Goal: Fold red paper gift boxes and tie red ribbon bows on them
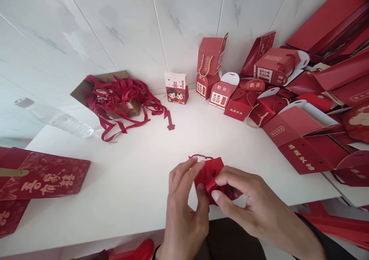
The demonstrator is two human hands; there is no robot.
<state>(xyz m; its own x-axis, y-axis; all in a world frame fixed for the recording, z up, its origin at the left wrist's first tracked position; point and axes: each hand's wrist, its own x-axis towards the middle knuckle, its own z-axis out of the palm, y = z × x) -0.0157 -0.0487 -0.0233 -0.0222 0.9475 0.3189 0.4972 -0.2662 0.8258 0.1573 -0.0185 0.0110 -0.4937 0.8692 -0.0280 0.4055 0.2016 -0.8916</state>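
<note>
A small red paper box sits at the near edge of the white table, held between both my hands. My left hand curls its fingers around the box's left side and top. My right hand pinches the box's right side, thumb pressed against its front. Part of the box is hidden by my fingers.
A tangle of red ribbons lies on a cardboard box at the back left, beside a clear plastic bottle. Several folded red boxes and flat red cards crowd the back right. Red printed sheets lie at left.
</note>
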